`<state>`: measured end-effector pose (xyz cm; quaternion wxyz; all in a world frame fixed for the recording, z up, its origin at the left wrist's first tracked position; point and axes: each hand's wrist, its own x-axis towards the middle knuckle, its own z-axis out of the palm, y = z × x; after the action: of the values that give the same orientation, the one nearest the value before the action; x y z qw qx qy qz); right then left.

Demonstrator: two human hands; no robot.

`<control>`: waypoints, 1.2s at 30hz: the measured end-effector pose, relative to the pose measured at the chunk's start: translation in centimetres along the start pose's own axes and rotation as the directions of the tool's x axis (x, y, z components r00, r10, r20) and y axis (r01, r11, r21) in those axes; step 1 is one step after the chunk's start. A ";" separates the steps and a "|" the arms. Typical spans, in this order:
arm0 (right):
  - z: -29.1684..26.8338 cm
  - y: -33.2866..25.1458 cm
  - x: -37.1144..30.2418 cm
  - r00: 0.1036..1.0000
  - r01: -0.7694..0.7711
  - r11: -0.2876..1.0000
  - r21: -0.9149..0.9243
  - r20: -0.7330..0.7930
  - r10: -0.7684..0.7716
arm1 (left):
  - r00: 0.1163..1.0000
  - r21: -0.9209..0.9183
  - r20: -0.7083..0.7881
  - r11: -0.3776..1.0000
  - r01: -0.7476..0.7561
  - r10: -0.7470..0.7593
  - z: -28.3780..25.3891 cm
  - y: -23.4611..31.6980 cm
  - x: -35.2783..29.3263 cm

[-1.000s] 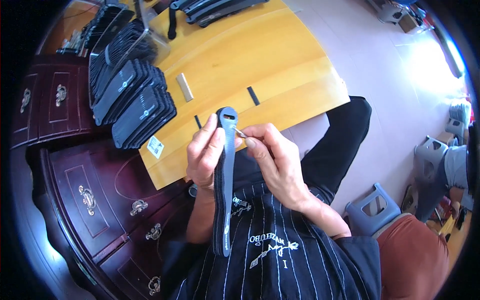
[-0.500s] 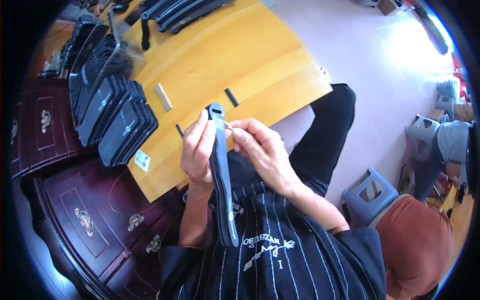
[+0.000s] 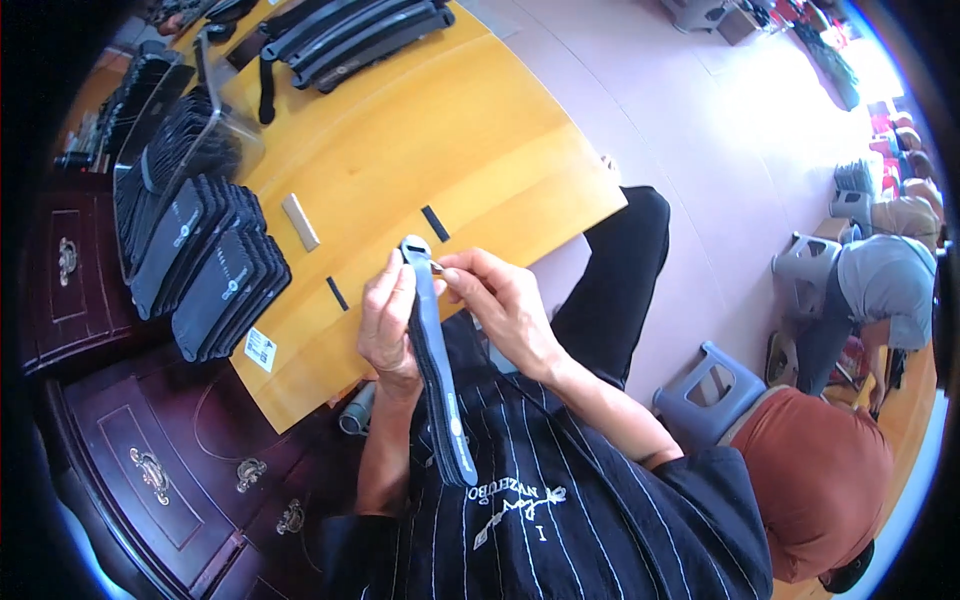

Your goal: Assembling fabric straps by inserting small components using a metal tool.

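Observation:
A bundle of long dark grey-black straps (image 3: 437, 370) hangs in front of my striped apron, its slotted end up and its rounded end down against the apron. My left hand (image 3: 390, 325) is closed round the upper part, the fingers on the strap's left side. From the right, my right hand (image 3: 508, 312) reaches in with thumb and forefinger pinched together beside the slotted end. A small thin shiny thing pokes from that pinch at the strap's edge, too small to name.
On the yellow table (image 3: 440, 130) lie two short black strips (image 3: 435, 223) and a beige strip (image 3: 300, 222). Stacked dark straps (image 3: 230, 290) line its left side; more straps (image 3: 360, 45) lie at the far edge. People sit to the right, near a blue-grey stool (image 3: 710, 395).
The whole view has shifted, so the table and stacks appear further left and lower. Both hands keep their places on the strap bundle, with the right fingertips still at its upper edge.

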<state>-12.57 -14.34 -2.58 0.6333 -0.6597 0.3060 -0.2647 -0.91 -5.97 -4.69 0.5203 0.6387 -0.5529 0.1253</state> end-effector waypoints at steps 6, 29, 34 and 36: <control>-0.2 0.3 1.0 0.915 0.314 0.656 -0.687 0.035 -0.402 | 0.996 -0.036 0.054 0.997 0.071 -0.069 -0.7 0.4 -0.2; -6.1 -4.8 -0.9 0.944 0.308 0.834 -0.457 0.257 -0.208 | 0.703 -0.676 0.511 0.274 0.684 -0.494 -0.4 3.5 1.2; -6.6 -3.8 0.2 0.911 0.403 0.766 -0.501 0.297 -0.285 | 0.523 -0.581 0.699 0.040 0.813 -0.487 -0.6 4.2 1.2; -6.4 -3.5 0.5 0.904 0.419 0.761 -0.495 0.303 -0.300 | 0.406 -0.495 0.763 -0.052 0.867 -0.502 -0.9 4.1 1.1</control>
<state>-16.70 -18.97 1.25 0.3820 -0.8833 0.1688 -0.2132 -3.57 -5.25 -1.40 0.6379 0.4660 -0.1959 -0.5810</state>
